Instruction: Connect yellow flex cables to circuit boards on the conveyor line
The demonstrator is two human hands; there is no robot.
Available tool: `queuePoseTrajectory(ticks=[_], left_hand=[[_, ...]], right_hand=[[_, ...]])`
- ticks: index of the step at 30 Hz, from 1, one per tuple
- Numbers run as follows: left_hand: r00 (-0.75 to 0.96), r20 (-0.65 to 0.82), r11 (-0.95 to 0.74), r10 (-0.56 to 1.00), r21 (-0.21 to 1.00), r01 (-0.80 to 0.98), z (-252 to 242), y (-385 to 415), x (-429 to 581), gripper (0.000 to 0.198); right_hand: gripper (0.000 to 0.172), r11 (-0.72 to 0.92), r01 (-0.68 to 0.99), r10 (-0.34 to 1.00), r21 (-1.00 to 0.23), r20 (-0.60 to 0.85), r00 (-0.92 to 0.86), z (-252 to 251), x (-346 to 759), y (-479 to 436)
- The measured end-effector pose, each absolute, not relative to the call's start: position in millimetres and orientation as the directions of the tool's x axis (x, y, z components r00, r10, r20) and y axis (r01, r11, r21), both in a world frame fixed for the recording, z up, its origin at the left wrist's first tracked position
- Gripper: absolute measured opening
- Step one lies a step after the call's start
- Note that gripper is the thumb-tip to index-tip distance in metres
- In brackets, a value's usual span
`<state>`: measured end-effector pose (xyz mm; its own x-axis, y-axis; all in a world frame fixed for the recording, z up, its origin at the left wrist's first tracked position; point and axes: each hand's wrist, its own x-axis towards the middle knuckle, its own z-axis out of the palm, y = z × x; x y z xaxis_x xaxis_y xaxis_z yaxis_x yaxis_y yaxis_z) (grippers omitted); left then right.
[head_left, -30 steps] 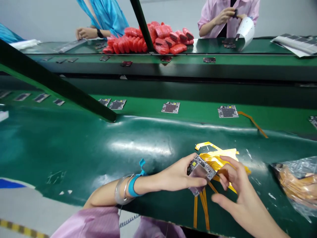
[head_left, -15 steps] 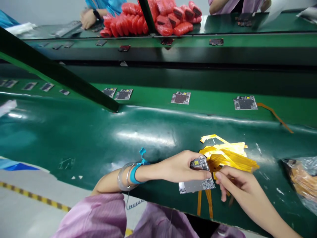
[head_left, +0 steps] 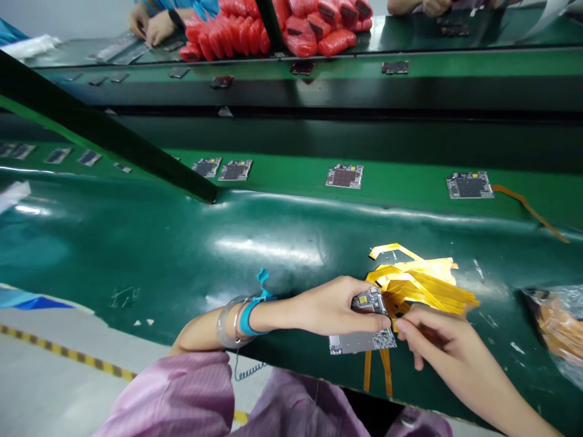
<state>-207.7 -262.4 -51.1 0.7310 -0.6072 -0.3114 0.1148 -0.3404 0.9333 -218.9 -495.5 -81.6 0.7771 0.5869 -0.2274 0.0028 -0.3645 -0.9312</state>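
My left hand [head_left: 337, 306] is closed on a grey circuit board [head_left: 359, 343] with a yellow square near its upper edge, gripping it between thumb and fingers. At the board's right edge, my right hand [head_left: 437, 340] pinches the end of an orange flex cable [head_left: 394, 325]; most of that cable is hidden by the fingers. Just behind both hands lies a pile of shiny yellow-orange flex cables [head_left: 428, 285]. Two cable strips [head_left: 387, 373] stick out below the board, toward the bench's front edge. A blue wrist strap [head_left: 248, 318] with a coiled cord circles my left wrist.
Beyond the bench, a green conveyor [head_left: 291, 173] carries several circuit boards [head_left: 345, 176], one with a cable [head_left: 531, 209] trailing. A slanted dark post [head_left: 113, 136] crosses the left. A clear bag of cables [head_left: 560, 328] lies right. Red bubble-wrapped packs [head_left: 300, 39] and co-workers' hands [head_left: 157, 27] are across.
Boards on the near conveyor have shifted right. My right fingers have closed in on the cable at the board's edge; my left hand stays put. The co-workers' hands across have moved.
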Motion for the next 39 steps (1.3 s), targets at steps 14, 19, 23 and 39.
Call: queuePoseTrajectory(ticks=[14,19,23,39], left_hand=[[0.726,-0.308,-0.347,-0.614,0.932,0.102,-52.9,-262.0,-209.3,0.021],[0.722,-0.342,-0.313,-0.601,0.932,0.181,-54.5,-264.2,-209.0,0.028],[0.74,-0.35,-0.331,-0.574,0.926,0.181,-54.0,-262.2,-208.1,0.037],[0.996,0.081,-0.777,-0.046,0.623,-0.086,-41.2,-171.9,-164.9,0.036]], right_hand=[[0.038,-0.368,-0.085,0.641,-0.926,-0.319,0.698,-76.6,-215.8,-490.6],[0.04,-0.355,-0.094,0.632,-0.93,-0.313,0.709,-80.1,-217.1,-489.3],[0.051,-0.339,-0.154,0.643,-0.928,-0.348,0.682,-83.9,-217.9,-490.8],[0.027,-0.24,0.008,0.557,-0.971,-0.131,0.82,-55.3,-131.4,-425.0]])
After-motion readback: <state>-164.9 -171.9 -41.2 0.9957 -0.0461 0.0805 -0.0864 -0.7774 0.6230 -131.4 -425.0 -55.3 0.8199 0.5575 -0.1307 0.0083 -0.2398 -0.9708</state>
